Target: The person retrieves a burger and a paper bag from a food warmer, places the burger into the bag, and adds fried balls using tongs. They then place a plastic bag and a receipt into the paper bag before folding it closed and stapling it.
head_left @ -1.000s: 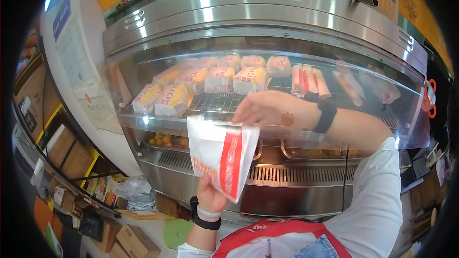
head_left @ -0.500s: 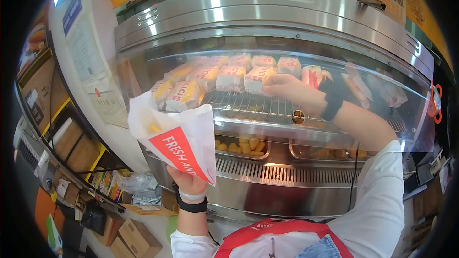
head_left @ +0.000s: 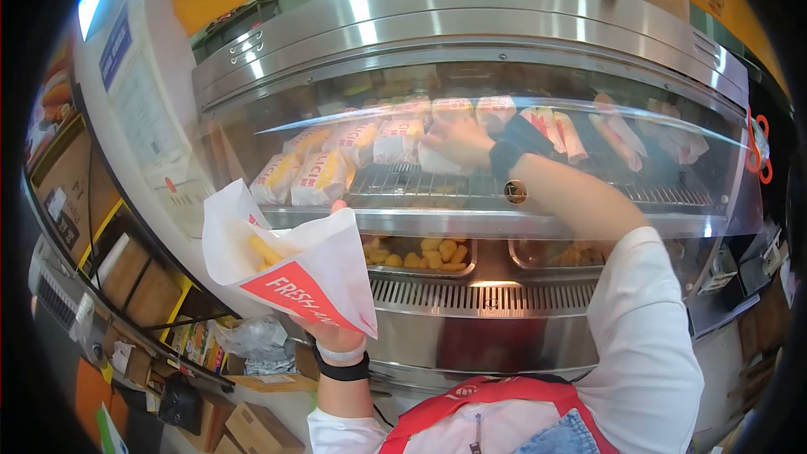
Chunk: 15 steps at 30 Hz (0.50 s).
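My left hand is closed around a white paper bag with a red "FRESH AND" panel, and several fries show in its open mouth. Behind the clear panel of a warming cabinet, my right hand is closed on a paper-wrapped burger; its fingertips are partly hidden. Left of that hand, another wrapped burger stands in rows of similar ones on the wire rack. To the right lie narrow wrapped packets.
The clear panel crosses in front of my right forearm. Below the rack, a metal tray holds golden nuggets, with a second food tray beside it. Cardboard boxes stand on the floor at lower left.
My right hand has moved left and now covers the front of the burger it was touching at the side. The bag in my left hand is slightly lower and more tilted.
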{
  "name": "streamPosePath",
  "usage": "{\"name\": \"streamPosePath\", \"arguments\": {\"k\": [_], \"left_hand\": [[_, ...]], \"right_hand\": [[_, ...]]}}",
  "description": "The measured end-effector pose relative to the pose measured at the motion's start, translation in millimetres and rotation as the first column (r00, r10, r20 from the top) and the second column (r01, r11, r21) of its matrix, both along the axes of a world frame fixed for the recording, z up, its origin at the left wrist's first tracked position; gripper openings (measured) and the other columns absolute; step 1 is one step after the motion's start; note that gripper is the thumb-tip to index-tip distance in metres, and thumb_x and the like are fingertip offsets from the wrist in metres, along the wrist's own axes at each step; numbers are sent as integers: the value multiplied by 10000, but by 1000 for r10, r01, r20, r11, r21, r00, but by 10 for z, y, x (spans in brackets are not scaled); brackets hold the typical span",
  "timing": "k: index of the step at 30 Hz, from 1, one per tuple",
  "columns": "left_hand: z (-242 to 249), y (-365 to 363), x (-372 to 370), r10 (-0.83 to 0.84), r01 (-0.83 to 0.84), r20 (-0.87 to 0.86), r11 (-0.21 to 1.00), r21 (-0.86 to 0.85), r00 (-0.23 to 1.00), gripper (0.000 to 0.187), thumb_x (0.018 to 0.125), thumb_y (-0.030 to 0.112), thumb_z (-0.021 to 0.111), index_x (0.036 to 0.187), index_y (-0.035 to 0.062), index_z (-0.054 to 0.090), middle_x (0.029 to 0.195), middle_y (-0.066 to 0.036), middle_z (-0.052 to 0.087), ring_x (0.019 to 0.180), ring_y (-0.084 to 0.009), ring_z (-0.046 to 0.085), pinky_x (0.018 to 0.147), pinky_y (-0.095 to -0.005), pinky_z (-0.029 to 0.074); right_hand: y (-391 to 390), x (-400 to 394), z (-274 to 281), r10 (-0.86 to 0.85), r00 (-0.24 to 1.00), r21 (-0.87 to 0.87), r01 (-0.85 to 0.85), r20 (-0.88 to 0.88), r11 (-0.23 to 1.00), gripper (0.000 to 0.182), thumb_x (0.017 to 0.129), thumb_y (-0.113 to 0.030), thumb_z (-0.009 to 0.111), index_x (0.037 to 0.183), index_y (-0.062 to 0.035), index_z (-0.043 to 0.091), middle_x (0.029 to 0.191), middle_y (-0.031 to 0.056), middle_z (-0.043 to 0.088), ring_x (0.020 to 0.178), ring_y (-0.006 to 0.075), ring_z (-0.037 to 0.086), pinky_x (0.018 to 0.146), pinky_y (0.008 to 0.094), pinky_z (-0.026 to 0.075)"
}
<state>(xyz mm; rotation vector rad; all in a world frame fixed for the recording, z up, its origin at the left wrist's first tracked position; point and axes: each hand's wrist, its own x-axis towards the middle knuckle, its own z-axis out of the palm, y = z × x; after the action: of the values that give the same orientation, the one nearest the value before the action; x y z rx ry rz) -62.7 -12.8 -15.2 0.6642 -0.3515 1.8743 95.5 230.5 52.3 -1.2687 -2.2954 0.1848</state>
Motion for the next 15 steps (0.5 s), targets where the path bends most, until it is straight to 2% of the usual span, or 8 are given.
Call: {"name": "streamPosePath", "arguments": {"k": [5,7,8,9,10,11,13,15], "left_hand": [[18,96,47,-35,34,5,996,78,999,655,769,189,593,1329,298,271,1439,-71,3,599,-30,469,545,-173,441],[66,93,68,496,-571,-478,821,-14,725,847,729,636,437,1341,118,164,1350,-135,276,1213,-316,318,1043,-403,175],[63,80,56,489,-564,-484,826,-11,725,847,729,636,437,1341,118,164,1350,-135,276,1213,-316,318,1043,-403,175],[50,61,41,-9,37,-195,990,139,981,826,745,642,389,1348,131,148,1363,-137,253,1234,-338,274,1037,-399,184],[42,49,24,-591,542,-21,725,424,807,807,760,648,340,1355,143,133,1376,-139,230,1254,-359,230,1031,-395,194],[21,74,0,-595,547,-21,723,423,803,807,760,648,340,1355,143,133,1376,-139,230,1254,-359,230,1031,-395,194],[-28,145,-38,-79,63,103,987,150,992,760,780,610,372,1363,191,121,1411,-129,143,1091,-288,451,855,-303,402],[-21,101,-24,-73,68,47,991,111,996,744,775,547,454,1360,214,136,1421,-111,109,898,-198,486,715,-241,416]], "right_hand": [[-705,169,160,238,957,284,-278,168,918,414,786,-348,511,995,6,559,995,198,561,920,284,543,786,362,427],[-573,137,186,192,979,19,-194,68,981,387,791,-320,520,986,11,568,953,173,588,873,259,574,755,353,458],[-507,138,205,130,991,-241,-129,-14,962,360,795,-292,530,977,16,577,910,148,615,825,234,604,724,345,488],[-553,181,248,121,992,-241,-122,-19,963,360,795,-292,530,977,16,577,910,148,615,825,234,604,724,345,488],[-622,250,308,121,974,-438,-195,-191,878,360,791,-282,540,973,27,574,882,129,625,781,211,617,684,319,501],[-670,295,341,82,932,-597,-292,-353,748,360,787,-273,550,968,38,570,853,111,635,736,188,630,644,293,514],[-637,309,281,45,883,-654,-379,-467,655,360,781,-271,553,977,30,568,868,108,632,748,182,631,643,282,514],[-626,308,237,-6,823,-684,-468,-568,559,361,774,-270,556,986,23,566,883,106,629,760,176,631,642,271,514]]}}
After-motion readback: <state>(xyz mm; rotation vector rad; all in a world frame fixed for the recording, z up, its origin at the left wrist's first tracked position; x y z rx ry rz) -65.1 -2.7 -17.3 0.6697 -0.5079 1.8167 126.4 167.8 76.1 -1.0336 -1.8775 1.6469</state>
